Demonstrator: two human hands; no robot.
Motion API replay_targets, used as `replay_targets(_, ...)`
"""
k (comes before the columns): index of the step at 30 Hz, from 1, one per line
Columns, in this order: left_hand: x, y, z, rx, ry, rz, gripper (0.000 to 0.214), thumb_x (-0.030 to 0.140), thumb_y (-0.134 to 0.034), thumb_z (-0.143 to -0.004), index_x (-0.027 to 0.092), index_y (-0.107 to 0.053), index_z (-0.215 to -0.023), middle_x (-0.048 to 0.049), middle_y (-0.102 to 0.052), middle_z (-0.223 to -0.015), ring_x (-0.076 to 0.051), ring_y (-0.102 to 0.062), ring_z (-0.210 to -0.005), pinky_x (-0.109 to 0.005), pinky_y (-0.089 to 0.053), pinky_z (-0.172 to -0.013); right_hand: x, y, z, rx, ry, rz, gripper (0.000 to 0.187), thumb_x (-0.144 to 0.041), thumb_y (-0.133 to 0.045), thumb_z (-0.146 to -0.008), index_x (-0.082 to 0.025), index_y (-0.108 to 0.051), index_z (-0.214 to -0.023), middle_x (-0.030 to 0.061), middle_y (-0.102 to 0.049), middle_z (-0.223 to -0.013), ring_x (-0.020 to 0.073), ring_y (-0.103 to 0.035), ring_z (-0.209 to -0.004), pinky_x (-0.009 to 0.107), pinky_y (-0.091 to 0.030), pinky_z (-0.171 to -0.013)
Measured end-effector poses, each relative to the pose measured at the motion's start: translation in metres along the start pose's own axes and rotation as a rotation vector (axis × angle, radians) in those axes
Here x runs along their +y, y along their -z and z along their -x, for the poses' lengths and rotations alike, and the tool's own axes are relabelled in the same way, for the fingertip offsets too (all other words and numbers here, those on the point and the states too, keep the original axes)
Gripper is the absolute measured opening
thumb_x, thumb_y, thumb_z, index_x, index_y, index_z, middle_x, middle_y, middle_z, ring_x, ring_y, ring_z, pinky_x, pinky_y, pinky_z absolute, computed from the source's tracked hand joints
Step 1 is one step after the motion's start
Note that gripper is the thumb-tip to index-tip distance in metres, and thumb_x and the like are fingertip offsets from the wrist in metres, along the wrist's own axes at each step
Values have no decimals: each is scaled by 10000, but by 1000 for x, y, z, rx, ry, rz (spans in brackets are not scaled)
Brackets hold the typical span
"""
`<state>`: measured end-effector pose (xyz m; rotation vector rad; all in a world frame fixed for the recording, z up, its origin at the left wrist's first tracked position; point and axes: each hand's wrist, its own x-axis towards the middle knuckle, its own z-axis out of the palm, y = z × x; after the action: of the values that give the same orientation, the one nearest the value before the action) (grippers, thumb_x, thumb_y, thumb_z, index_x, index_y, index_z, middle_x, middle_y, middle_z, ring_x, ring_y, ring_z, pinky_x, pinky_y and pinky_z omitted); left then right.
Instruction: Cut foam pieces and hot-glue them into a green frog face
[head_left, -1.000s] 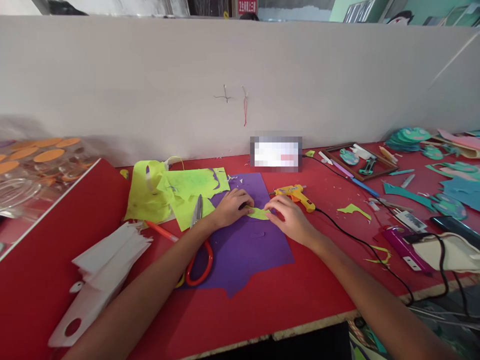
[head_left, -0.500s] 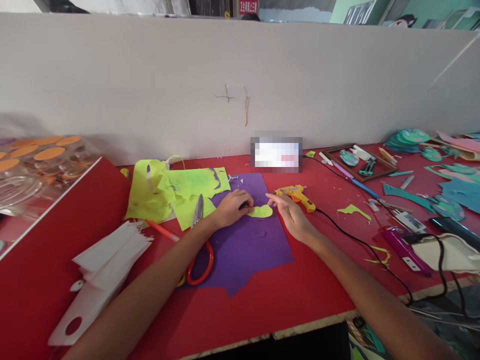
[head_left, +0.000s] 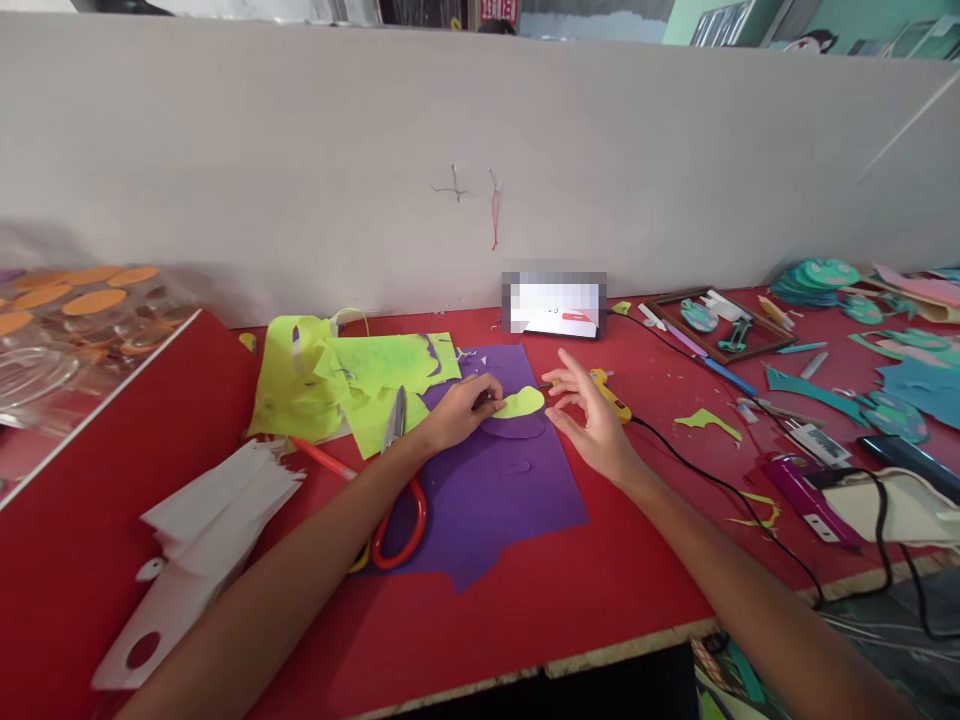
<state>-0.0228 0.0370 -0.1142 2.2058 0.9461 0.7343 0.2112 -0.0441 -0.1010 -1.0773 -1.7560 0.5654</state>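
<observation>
My left hand pinches the left end of a small yellow-green felt cutout with a rounded, wavy outline. Under it lies a purple felt sheet, where a curved purple piece shows just below the cutout. To the right of the cutout, my right hand is raised with its fingers spread, holding nothing. Behind those fingers is a yellow glue gun, partly hidden. Red-handled scissors lie beneath my left forearm, blades pointing away from me.
Yellow-green felt scraps lie left of the purple sheet. White strips are at the near left. A lit phone leans against the partition. On the right are a wooden tray, teal felt pieces and a black cord.
The yellow-green cutout has been lifted slightly and shifted away from me, uncovering the purple piece below it. My right hand has moved right, its fingers now spread and raised.
</observation>
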Motion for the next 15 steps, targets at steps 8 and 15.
replay_targets(8, 4, 1, 0, 28, 3, 84, 97, 277, -565, -928, 186, -557, -897, 9, -586, -794, -114, -481, -688, -253, -384, -662, 1, 3, 1, 40, -24, 23, 476, -439, -231, -1074, -316, -549, -1407, 96, -579, -1330, 235, -598, -1115, 434, -541, -925)
replay_targets(15, 5, 1, -1, 29, 7, 152, 228, 324, -629, -896, 193, -596, -1080, 0, -617, -839, -113, -483, -673, -257, -400, -656, 8, -2, -1, 36, -106, 17, 502, -372, -537, -989, -263, -440, -1470, 105, -663, -1179, 203, -653, -914, 378, -571, -813)
